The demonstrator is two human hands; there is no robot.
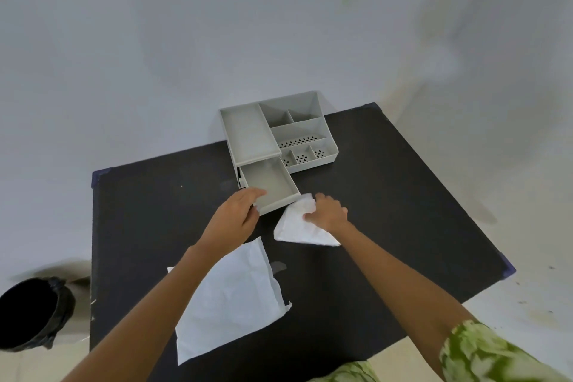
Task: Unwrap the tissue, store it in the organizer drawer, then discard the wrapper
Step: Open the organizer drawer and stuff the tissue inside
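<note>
A grey organizer (248, 130) stands at the back of the black table, its lower drawer (268, 180) pulled out toward me and empty. My left hand (237, 217) grips the drawer's front left corner. My right hand (327, 211) lies just right of the drawer, its fingers closed on a crumpled white tissue (296, 226) that rests on the table. A larger flat white sheet, apparently the wrapper (229, 298), lies nearer to me under my left forearm.
The black table (403, 195) ends in blue-taped corners. A black bin (28, 313) lined with a dark bag stands on the floor at the lower left. A white wall rises behind the organizer.
</note>
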